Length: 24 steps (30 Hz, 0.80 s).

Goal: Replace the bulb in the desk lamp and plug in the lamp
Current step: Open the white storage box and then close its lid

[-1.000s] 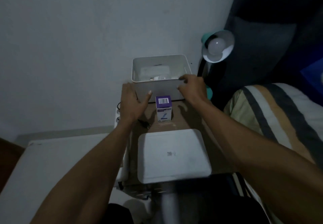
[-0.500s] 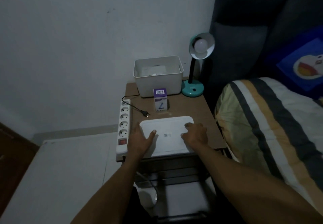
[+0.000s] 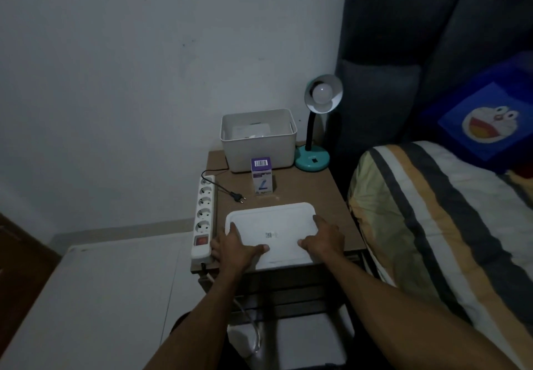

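Note:
A teal desk lamp (image 3: 313, 159) stands at the back right of the wooden bedside table (image 3: 311, 193), with a white bulb (image 3: 322, 92) in its shade. The lamp's black plug (image 3: 238, 196) lies loose on the table beside a white power strip (image 3: 203, 216). A small purple and white bulb box (image 3: 262, 176) stands upright in front of an open white bin (image 3: 258, 139). A flat white lid (image 3: 272, 234) lies at the table's front. My left hand (image 3: 233, 247) grips the lid's left edge and my right hand (image 3: 324, 240) grips its right edge.
A bed with a striped cover (image 3: 438, 225) lies close on the right, with a blue cartoon pillow (image 3: 487, 121) and a dark headboard behind. A white wall is at the back. A white surface (image 3: 101, 297) lies low on the left. A white cable (image 3: 253, 329) hangs under the table.
My hands left the white bin at the back and came to the lid at the front, then settled on its two edges. The view pulled back from the table.

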{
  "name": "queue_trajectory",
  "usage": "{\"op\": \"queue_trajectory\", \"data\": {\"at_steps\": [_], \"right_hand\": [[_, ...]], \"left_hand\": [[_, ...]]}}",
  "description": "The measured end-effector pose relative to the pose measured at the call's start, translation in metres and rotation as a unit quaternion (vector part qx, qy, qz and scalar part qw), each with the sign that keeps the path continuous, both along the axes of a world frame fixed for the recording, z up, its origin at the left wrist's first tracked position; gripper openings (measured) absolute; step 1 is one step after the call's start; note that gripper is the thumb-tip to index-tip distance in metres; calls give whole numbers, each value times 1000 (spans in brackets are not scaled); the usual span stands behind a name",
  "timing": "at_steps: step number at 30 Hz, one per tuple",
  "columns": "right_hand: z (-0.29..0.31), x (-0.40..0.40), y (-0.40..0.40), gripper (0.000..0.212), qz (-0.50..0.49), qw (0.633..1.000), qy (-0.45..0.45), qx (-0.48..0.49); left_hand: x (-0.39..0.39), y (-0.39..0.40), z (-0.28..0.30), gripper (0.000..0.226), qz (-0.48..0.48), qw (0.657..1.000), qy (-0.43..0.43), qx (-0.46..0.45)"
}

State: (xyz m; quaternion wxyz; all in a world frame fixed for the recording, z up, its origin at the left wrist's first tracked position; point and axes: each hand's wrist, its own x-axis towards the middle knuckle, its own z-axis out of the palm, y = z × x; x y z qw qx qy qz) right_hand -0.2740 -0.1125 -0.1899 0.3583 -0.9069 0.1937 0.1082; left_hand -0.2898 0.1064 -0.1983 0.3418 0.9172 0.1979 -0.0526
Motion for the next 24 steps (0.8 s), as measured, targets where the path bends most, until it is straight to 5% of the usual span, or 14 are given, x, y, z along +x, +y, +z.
{"op": "queue_trajectory", "data": {"at_steps": [7,16,21,24], "right_hand": [[5,-9,-7,95,-24,997,-27,61],[52,26,2,90,-34,983,-133,120],[87,75,9,88,-43,971,-175,155],[107,111,15,85,-44,966,-193,167]], "left_hand": [[-4,-2,13,112,-17,1000,-23,-4],[24,18,57,69,-55,983,-169,-35],[54,27,99,89,-70,964,-254,-46],[90,37,113,80,-62,954,-292,-43]]}}
